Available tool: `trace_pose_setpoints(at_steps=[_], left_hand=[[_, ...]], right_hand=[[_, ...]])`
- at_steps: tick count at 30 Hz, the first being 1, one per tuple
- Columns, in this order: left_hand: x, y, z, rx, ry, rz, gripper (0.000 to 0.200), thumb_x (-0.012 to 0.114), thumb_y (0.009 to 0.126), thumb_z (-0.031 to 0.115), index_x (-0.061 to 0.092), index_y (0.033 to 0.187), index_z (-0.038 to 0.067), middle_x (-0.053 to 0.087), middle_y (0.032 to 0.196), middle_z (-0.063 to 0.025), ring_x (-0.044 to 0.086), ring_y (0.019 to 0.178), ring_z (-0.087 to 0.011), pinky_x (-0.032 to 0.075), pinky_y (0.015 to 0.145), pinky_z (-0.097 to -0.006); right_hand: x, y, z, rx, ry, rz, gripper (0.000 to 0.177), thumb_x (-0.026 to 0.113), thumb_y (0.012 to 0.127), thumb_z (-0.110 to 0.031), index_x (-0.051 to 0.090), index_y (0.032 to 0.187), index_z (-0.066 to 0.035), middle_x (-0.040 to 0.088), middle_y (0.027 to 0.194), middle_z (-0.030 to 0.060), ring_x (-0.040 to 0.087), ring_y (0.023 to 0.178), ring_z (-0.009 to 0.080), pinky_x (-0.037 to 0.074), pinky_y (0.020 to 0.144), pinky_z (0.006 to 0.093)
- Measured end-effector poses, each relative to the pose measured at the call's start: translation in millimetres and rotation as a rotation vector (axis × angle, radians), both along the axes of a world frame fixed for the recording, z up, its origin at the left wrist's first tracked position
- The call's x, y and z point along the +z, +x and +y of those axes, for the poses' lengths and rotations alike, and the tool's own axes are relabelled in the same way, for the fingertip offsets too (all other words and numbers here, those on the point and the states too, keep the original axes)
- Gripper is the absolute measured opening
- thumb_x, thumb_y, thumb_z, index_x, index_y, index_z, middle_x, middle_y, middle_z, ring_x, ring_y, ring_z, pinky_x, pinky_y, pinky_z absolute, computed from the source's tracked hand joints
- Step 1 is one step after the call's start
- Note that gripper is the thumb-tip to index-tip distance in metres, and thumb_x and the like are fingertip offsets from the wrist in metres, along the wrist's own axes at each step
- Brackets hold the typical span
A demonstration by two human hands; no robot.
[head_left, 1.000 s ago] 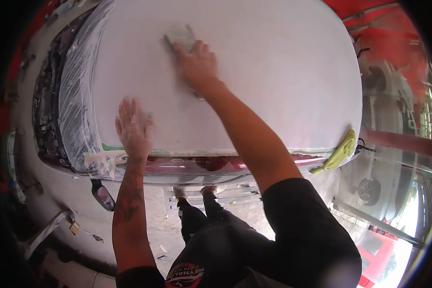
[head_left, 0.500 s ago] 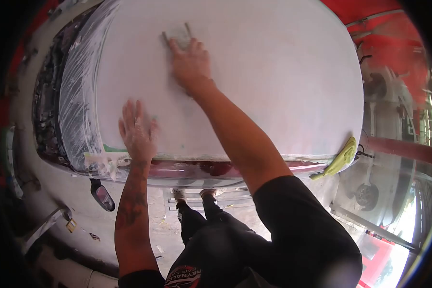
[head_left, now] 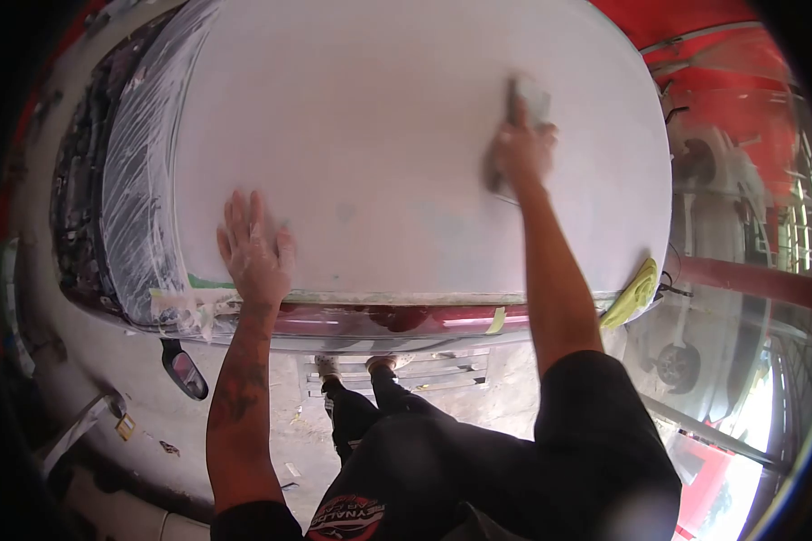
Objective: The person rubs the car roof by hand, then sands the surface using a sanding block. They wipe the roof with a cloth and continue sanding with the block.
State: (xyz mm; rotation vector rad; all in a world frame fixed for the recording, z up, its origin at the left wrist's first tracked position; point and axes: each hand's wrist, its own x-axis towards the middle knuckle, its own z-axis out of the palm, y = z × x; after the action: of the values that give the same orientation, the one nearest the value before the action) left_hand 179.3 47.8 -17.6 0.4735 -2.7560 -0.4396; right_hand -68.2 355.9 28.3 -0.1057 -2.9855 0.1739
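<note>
A broad car roof (head_left: pixel 379 144), coated in dull pale grey-white, spreads out in front of me. My left hand (head_left: pixel 257 259) lies flat on it near the front left edge, dusty, with the fingers stretched out. On the right half of the roof, my right hand (head_left: pixel 526 153) grips a long sanding block (head_left: pixel 536 99) pressed to the surface. Motion blurs the block, and my palm hides its middle. Faint greenish patches show through the coating between my hands.
Clear plastic sheeting (head_left: pixel 140 194) covers the windshield at left, with green tape along its edge. A yellow-green cloth (head_left: pixel 634 293) hangs on the right roof corner. A side mirror (head_left: pixel 186 370) sticks out below. My feet stand on a slatted platform (head_left: pixel 460 370).
My right hand has swept the sanding block from the upper middle of the roof over to the right side. My left hand stays in about the same place.
</note>
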Motion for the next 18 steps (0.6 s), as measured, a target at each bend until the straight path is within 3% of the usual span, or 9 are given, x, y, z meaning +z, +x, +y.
trace_pose_setpoints(at_steps=[2,4,7,10,11,12,14,16,18], left_hand=[[-2.2,2.1,0.4,-0.015,-0.005,0.006,0.064,0.055,0.088,0.030,0.036,0.146,0.011,0.029,0.152,-0.0166,0.026,0.141,-0.0353,0.019,0.112,-0.0539],[-4.4,0.8,-0.5,-0.006,-0.009,0.019,0.063,0.056,0.089,0.031,0.036,0.147,0.014,0.029,0.152,-0.0160,0.026,0.141,-0.0348,0.020,0.112,-0.0539],[-5.8,1.3,-1.2,-0.020,-0.011,0.056,0.062,0.056,0.089,0.032,0.037,0.147,0.017,0.030,0.152,-0.0155,0.027,0.141,-0.0342,0.020,0.112,-0.0538],[-0.1,-0.6,0.6,-0.018,0.008,0.046,0.063,0.055,0.089,0.031,0.037,0.146,0.014,0.031,0.152,-0.0159,0.027,0.141,-0.0343,0.020,0.112,-0.0537],[-0.5,-1.4,0.6,-0.014,0.015,0.058,0.063,0.055,0.089,0.031,0.037,0.146,0.014,0.031,0.152,-0.0159,0.027,0.141,-0.0343,0.020,0.112,-0.0537],[-2.4,-0.5,0.5,-0.003,-0.003,0.035,0.063,0.056,0.089,0.031,0.037,0.146,0.013,0.030,0.152,-0.0163,0.027,0.141,-0.0346,0.019,0.112,-0.0537],[-3.3,-2.2,1.4,0.036,-0.009,0.015,0.063,0.056,0.088,0.030,0.037,0.146,0.012,0.030,0.152,-0.0167,0.027,0.141,-0.0349,0.019,0.112,-0.0536],[0.6,-0.1,0.7,0.000,0.012,0.002,0.064,0.056,0.088,0.029,0.037,0.146,0.010,0.029,0.152,-0.0178,0.026,0.141,-0.0359,0.019,0.112,-0.0537],[0.0,0.1,0.5,-0.003,0.012,0.013,0.064,0.056,0.088,0.029,0.037,0.146,0.010,0.030,0.152,-0.0180,0.027,0.141,-0.0361,0.019,0.112,-0.0537]], right_hand=[[-19.0,7.7,-105.1,0.264,0.050,0.158,0.053,0.050,0.091,-0.027,0.041,0.142,-0.031,0.047,0.123,0.0287,0.050,0.111,0.0434,0.044,0.093,0.0507],[-10.7,29.5,-175.7,0.507,-0.013,0.052,0.053,0.050,0.090,-0.026,0.041,0.142,-0.027,0.049,0.121,0.0283,0.050,0.111,0.0418,0.044,0.093,0.0495],[3.1,29.5,-155.7,0.614,-0.039,-0.024,0.052,0.051,0.091,-0.029,0.042,0.142,-0.027,0.048,0.122,0.0275,0.050,0.112,0.0414,0.044,0.093,0.0504],[1.5,14.0,-29.2,0.265,0.070,0.028,0.056,0.054,0.090,-0.037,0.039,0.143,-0.030,0.046,0.124,0.0235,0.049,0.115,0.0403,0.046,0.091,0.0499],[20.0,14.0,17.5,0.087,-0.019,-0.121,0.060,0.051,0.089,-0.039,0.034,0.146,-0.031,0.046,0.127,0.0262,0.048,0.117,0.0408,0.043,0.096,0.0503],[9.6,9.9,73.7,-0.025,0.032,-0.051,0.061,0.050,0.090,-0.039,0.031,0.148,-0.031,0.044,0.126,0.0244,0.048,0.117,0.0398,0.043,0.097,0.0488],[14.4,4.8,134.3,-0.268,0.049,-0.177,0.062,0.046,0.091,-0.040,0.026,0.150,-0.032,0.041,0.126,0.0239,0.049,0.116,0.0388,0.044,0.096,0.0505],[12.2,-3.2,109.0,-0.336,0.030,-0.171,0.062,0.045,0.092,-0.040,0.026,0.150,-0.031,0.039,0.132,0.0281,0.048,0.118,0.0421,0.042,0.098,0.0511],[-2.3,-1.1,34.6,-0.099,0.064,0.020,0.059,0.049,0.090,-0.040,0.034,0.146,-0.030,0.043,0.124,0.0288,0.052,0.112,0.0441,0.046,0.092,0.0513]])
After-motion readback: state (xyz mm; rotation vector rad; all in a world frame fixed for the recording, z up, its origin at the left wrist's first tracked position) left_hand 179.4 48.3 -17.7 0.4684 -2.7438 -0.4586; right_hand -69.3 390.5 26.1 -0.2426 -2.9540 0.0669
